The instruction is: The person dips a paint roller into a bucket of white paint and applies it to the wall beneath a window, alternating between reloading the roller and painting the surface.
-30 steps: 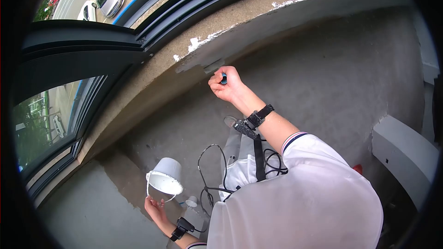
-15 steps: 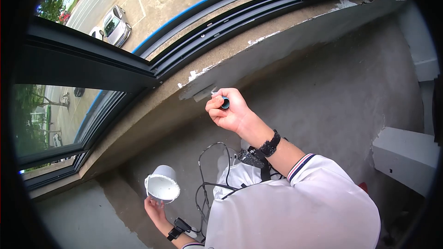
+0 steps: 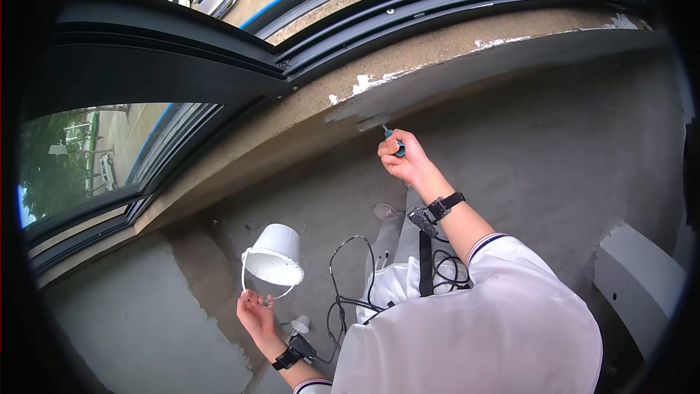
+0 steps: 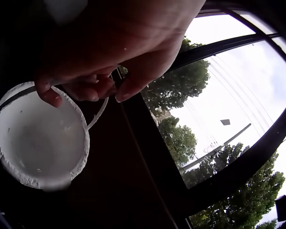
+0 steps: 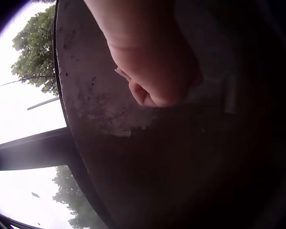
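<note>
My right hand [image 3: 405, 157] grips the blue handle of a putty knife [image 3: 389, 133], whose flat blade lies against the wall under the window sill. Around the blade a patch of wet grey coating [image 3: 394, 113] shows on the wall. In the right wrist view the right hand [image 5: 150, 67] is curled and hides most of the tool. Low on the left, my left hand [image 3: 257, 317] holds a white bucket [image 3: 278, 242] by its wire handle. White material coats the rim and inside of the bucket [image 4: 38, 133] in the left wrist view, with the fingers hooked at the handle.
A rough sill [image 3: 306, 120] with white crumbs runs below the dark window frame [image 3: 175, 36]. A black cable [image 3: 339, 295] loops beside the person's legs. A small white cup [image 3: 300, 323] is by the left wrist, and a pale ledge [image 3: 642, 284] juts out at right.
The head view has shifted. My right hand has slid the putty knife slightly left along the wall, and more of its handle shows. The bucket tilted toward the camera midway, then away again.
</note>
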Motion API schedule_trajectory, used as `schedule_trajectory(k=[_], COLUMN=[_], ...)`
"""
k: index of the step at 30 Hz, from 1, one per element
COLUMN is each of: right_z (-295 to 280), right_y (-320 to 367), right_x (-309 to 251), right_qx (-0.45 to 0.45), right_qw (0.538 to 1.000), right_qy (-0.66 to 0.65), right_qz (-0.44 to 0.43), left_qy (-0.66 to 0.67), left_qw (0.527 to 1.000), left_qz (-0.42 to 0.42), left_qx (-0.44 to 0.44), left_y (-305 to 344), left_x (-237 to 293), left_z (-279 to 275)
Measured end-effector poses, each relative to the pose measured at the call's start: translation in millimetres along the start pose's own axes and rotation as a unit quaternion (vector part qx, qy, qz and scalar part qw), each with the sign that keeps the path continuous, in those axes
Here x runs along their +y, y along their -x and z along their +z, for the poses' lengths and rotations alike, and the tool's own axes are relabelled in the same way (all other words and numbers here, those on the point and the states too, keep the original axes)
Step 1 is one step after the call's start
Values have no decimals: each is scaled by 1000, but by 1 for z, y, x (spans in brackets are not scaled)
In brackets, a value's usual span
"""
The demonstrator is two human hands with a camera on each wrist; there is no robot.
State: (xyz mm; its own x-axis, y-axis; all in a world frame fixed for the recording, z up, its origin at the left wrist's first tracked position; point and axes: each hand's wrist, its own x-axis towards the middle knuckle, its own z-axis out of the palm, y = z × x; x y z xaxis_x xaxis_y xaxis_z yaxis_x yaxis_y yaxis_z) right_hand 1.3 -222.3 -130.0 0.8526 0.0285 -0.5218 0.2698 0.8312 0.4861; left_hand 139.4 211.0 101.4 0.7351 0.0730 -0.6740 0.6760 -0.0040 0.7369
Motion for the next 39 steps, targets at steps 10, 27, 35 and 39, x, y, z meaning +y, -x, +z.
schedule_trajectory(k=[10, 27, 35, 39], right_z=[-14, -3, -81, -89], right_y=[-4, 139, 146, 158], right_x=[26, 169, 129, 144], right_qx=[-19, -38, 74, 30], right_qw=[999, 953, 900, 925], right_qy=[43, 258, 377, 335], right_qz=[-27, -154, -204, -178], left_qy=[36, 91, 106, 107], left_qw=[998, 995, 994, 992], left_qz=[5, 10, 37, 50], left_qx=[49, -24, -6, -48], left_y=[-9, -97, -76, -70], left_x=[-24, -106, -110, -109], left_z=[-77, -189, -194, -195])
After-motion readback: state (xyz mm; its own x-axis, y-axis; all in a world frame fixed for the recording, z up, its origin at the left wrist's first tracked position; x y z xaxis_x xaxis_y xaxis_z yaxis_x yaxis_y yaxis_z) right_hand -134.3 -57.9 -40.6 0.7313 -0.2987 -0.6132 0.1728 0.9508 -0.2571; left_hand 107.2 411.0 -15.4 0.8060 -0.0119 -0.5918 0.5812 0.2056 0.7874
